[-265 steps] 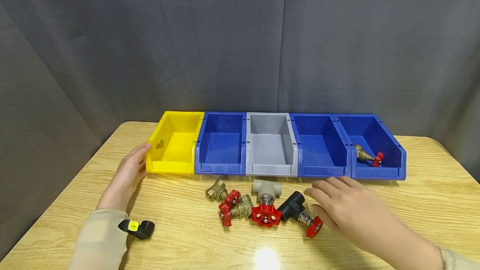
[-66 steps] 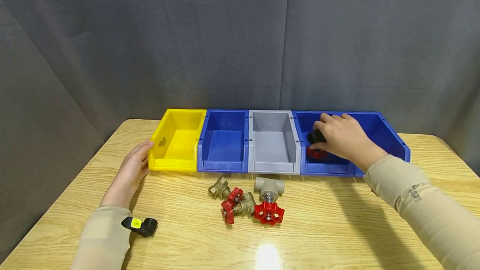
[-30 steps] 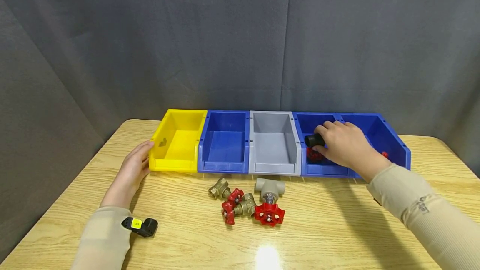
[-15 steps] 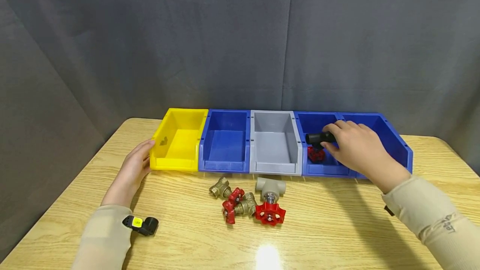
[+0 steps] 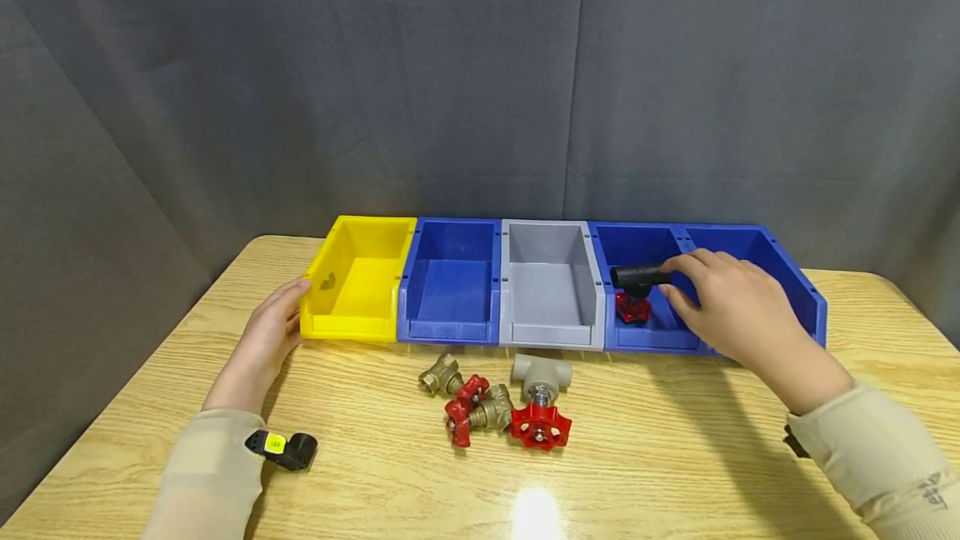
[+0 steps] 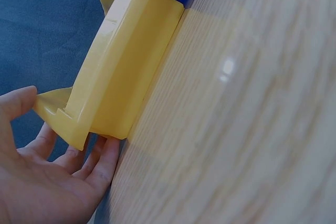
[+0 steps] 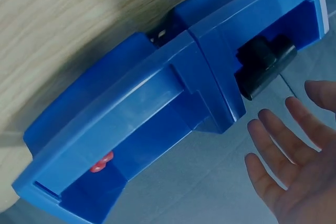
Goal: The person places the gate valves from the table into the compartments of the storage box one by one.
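A black tee-shaped valve (image 5: pixel 637 276) stands on its red handwheel (image 5: pixel 633 308) inside the fourth, blue bin (image 5: pixel 651 342). Beside it, my right hand (image 5: pixel 738 307) is spread over the divider towards the rightmost bin. In the right wrist view, a gap separates the fingers of the right hand (image 7: pixel 299 166) from the valve's black body (image 7: pixel 266 67). At the far left, my left hand (image 5: pixel 264 340) rests against the side of the yellow bin (image 5: pixel 348 329). The left wrist view has its thumb at the rim and its fingers along the outer wall.
Two brass valves (image 5: pixel 441 376) with red handles lie crossed on the wooden table (image 5: pixel 360 473). Next to them is a grey tee valve (image 5: pixel 542 372) with a red wheel. A red handle (image 7: pixel 102 161) shows in the rightmost blue bin. A grey bin (image 5: pixel 551 336) stands mid-row.
The black valve has gone from the table into the fourth bin. My right hand has let go of it and drawn back to the right. The left hand stays at the yellow bin.
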### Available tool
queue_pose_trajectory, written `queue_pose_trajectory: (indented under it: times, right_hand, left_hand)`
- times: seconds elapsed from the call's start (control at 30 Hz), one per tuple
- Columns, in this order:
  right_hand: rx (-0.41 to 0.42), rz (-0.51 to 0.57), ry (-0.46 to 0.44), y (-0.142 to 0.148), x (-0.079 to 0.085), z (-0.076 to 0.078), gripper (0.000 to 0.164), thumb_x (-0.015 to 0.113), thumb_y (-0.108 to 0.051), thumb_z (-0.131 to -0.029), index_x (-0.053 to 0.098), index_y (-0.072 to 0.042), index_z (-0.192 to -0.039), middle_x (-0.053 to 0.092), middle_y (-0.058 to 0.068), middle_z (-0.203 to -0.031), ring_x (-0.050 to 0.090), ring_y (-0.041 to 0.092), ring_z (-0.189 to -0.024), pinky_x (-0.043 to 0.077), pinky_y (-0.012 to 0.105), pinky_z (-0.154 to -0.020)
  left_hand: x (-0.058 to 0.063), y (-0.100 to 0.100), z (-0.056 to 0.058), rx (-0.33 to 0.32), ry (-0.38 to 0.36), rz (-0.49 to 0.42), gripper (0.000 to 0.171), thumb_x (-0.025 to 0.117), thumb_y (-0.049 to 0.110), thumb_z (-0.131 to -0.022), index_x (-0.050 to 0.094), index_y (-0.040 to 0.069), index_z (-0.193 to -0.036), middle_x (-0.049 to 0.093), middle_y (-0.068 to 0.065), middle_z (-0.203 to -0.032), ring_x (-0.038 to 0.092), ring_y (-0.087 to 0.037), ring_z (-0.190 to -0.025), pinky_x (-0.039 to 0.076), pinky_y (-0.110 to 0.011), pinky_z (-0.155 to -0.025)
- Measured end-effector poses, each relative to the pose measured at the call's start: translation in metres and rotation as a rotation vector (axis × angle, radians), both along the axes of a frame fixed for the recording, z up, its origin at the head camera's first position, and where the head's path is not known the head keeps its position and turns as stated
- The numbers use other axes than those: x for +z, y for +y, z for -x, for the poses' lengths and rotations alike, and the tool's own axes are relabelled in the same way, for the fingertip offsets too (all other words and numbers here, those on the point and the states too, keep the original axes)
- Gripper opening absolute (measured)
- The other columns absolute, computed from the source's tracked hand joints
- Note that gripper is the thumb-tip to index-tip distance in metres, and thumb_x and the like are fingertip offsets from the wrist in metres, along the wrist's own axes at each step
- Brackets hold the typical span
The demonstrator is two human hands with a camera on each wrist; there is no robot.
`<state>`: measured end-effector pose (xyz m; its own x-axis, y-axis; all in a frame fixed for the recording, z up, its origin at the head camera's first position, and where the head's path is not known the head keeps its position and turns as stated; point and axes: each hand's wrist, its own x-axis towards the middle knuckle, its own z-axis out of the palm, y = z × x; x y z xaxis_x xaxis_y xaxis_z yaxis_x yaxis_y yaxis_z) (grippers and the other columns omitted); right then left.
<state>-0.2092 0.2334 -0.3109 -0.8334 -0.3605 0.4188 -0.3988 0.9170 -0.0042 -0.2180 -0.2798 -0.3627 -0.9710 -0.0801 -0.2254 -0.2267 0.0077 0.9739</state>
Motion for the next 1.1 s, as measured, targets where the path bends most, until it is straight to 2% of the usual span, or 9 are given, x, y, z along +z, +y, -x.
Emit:
queue_pose_trajectory:
  times: [0.1,0.27,0.6,0.87,1.03,1.1]
  right_hand:
    - [-0.023,0.026,-0.024,0.003,-0.001,-0.004,0.029,0.07,-0.024,-0.092,0.069,-0.004,-0.113,0.068,0.018,-0.109,0.064,0.038,-0.095,0.049,0.055,-0.075]
    - [-0.029,0.052,-0.002,0.014,0.0,-0.01,0.028,0.07,-0.022,-0.092,0.069,-0.004,-0.113,0.068,0.019,-0.109,0.063,0.04,-0.096,0.049,0.056,-0.074]
    - [-0.082,0.164,0.023,0.034,0.001,-0.019,0.022,0.067,-0.02,-0.094,0.07,-0.009,-0.113,0.068,0.015,-0.109,0.063,0.033,-0.086,0.048,0.052,-0.064]
    - [-0.128,0.242,0.108,0.045,-0.001,-0.022,0.016,0.066,-0.014,-0.093,0.071,-0.01,-0.107,0.07,0.015,-0.097,0.057,0.026,-0.069,0.039,0.038,-0.051]
    - [-0.199,0.304,0.058,0.057,0.002,-0.022,0.021,0.061,-0.019,-0.097,0.07,-0.008,-0.112,0.068,0.021,-0.111,0.061,0.037,-0.085,0.041,0.043,-0.052]
    - [-0.217,0.321,0.055,0.062,0.002,-0.022,0.023,0.06,-0.02,-0.098,0.069,-0.006,-0.114,0.066,0.023,-0.114,0.061,0.038,-0.085,0.041,0.042,-0.051]
  left_hand:
    - [0.0,-0.001,0.0,0.0,0.002,-0.002,0.071,0.039,0.046,-0.105,0.011,0.012,-0.16,0.013,-0.013,-0.164,0.02,-0.028,-0.146,0.026,-0.035,-0.113]
    - [-0.001,-0.001,-0.001,-0.005,0.008,0.015,0.071,0.039,0.047,-0.105,0.012,0.01,-0.16,0.013,-0.014,-0.164,0.018,-0.029,-0.147,0.02,-0.04,-0.117]
    - [0.0,0.0,0.0,0.014,0.001,-0.008,0.07,0.04,0.045,-0.105,0.013,0.012,-0.16,0.014,-0.013,-0.164,0.021,-0.028,-0.146,0.023,-0.04,-0.115]
    - [0.0,-0.002,-0.003,-0.018,0.03,0.024,0.073,0.04,0.049,-0.104,0.013,0.01,-0.16,0.015,-0.014,-0.163,0.023,-0.028,-0.145,0.026,-0.037,-0.114]
    - [0.0,-0.002,-0.003,-0.023,0.037,0.025,0.074,0.041,0.05,-0.104,0.013,0.01,-0.16,0.016,-0.014,-0.163,0.025,-0.028,-0.143,0.025,-0.038,-0.114]
    - [0.001,-0.002,-0.003,-0.02,0.032,0.02,0.074,0.041,0.05,-0.104,0.013,0.01,-0.16,0.016,-0.014,-0.163,0.025,-0.027,-0.142,0.024,-0.038,-0.114]
